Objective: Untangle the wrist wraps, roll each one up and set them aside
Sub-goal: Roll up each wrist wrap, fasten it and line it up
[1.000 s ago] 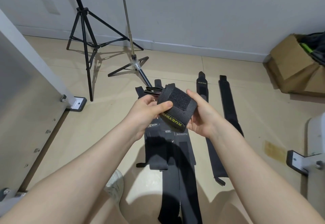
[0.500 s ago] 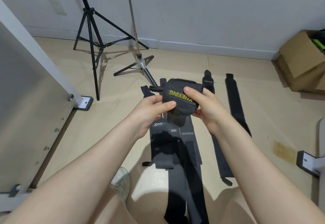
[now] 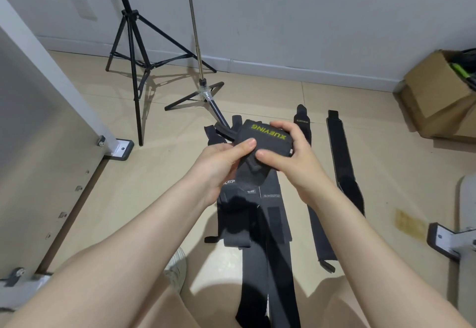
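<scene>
Fingers [image 3: 248,145] of both hands closed around 1 rolled wrist wrap [image 3: 268,137].

head-worn view, facing down, close

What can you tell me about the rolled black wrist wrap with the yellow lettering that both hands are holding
The rolled black wrist wrap looks like woven fabric, wound into a squat bundle with yellow XUEYING lettering across its top face, upside down to the camera. A thin black loop sticks out at its left end. It is held above the floor, over the flat wraps, with the left hand pinching its near left side and the right hand cupping its right end, thumb underneath.
</scene>
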Tool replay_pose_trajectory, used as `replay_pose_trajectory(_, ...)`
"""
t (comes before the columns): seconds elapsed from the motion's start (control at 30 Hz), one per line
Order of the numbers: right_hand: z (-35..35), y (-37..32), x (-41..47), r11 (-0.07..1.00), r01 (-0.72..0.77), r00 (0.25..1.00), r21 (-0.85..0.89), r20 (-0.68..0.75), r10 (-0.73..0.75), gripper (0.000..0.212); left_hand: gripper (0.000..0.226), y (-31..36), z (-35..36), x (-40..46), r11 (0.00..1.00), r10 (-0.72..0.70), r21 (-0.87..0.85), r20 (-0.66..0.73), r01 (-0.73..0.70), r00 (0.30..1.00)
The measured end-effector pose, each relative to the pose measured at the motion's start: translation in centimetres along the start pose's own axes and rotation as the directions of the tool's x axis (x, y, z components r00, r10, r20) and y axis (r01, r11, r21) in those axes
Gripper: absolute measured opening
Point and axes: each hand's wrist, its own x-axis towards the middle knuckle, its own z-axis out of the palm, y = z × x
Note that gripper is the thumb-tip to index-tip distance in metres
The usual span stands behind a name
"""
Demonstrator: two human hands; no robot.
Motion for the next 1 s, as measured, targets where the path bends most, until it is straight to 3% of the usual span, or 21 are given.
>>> replay_pose_trajectory(0.07,-0.3,-0.5,0.3,0.956,-0.133,0.988,0.261,-0.043,0.149,0.031,0.027,0.2,-0.1,-0.3,1.0,0.019,0.004,0.052,-0.019,0.998)
replay_pose_trajectory(0.17,-0.9,-0.9,0.4,0.625,-0.379,0.907,0.683,0.141,0.396,0.042,0.032,0.3,-0.5,-0.5,0.995,0.056,0.083,0.091,-0.063,0.994)
replay_pose_trajectory(0.23,-0.5,-1.0,-0.2,0.493,-0.52,0.836,0.697,0.297,0.461,0.052,0.053,0.2,-0.6,-0.4,0.991,0.056,0.112,0.125,-0.07,0.991)
replay_pose_trajectory(0.33,0.6,0.0,-0.7,0.438,-0.654,0.744,0.616,0.419,0.521,0.064,0.047,0.1,-0.5,-0.2,0.991,0.103,0.065,0.215,-0.119,0.971)
replay_pose_trajectory(0.4,1.1,0.4,-0.9,0.423,-0.687,0.711,0.591,0.425,0.56,0.066,0.042,0.4,-0.3,-0.2,0.992,0.125,0.009,0.194,-0.129,0.973)
replay_pose_trajectory(0.47,1.0,0.6,-0.8,0.526,-0.643,0.749,0.556,0.311,0.586,0.051,0.034,0.6,-0.3,-0.2,0.993,0.119,0.002,0.143,-0.121,0.983)
replay_pose_trajectory(0.57,0.2,1.3,-0.3,0.847,-0.398,0.894,0.352,-0.059,0.444,0.025,0.02,0.5,-0.1,-0.2,0.997,0.071,0.021,0.05,-0.072,0.996)
replay_pose_trajectory(0.63,0.0,0.9,-0.1,0.944,-0.217,0.941,0.251,-0.204,0.27,0.02,0.019,0.4,0.0,-0.1,0.998,0.054,0.028,0.024,-0.055,0.998)
replay_pose_trajectory(0.7,0.0,0.3,-0.4,0.991,-0.07,0.972,0.117,-0.216,0.094,0.016,0.023,0.2,0.1,0.0,0.999,0.042,0.028,0.016,-0.043,0.999)
replay_pose_trajectory(0.77,0.1,-0.3,-0.8,0.998,0.025,0.987,-0.057,-0.157,-0.034,0.005,0.025,0.1,0.1,0.2,0.999,0.035,0.012,0.006,-0.035,0.999)
replay_pose_trajectory(0.83,0.0,-0.4,-0.9,0.971,0.071,0.986,-0.229,-0.132,-0.104,0.014,0.021,0.1,0.0,0.3,0.999,0.033,-0.012,-0.005,-0.033,0.999)
replay_pose_trajectory(0.93,-0.3,-0.2,-0.8,0.817,0.142,0.956,-0.559,-0.137,-0.26,0.012,0.018,0.3,0.0,0.3,0.999,0.037,-0.017,-0.036,-0.038,0.999)
replay_pose_trajectory(1.0,0.0,0.0,-0.9,0.727,0.182,0.917,-0.662,-0.153,-0.369,0.005,0.019,0.1,0.1,0.2,0.999,0.036,-0.017,-0.067,-0.038,0.997)
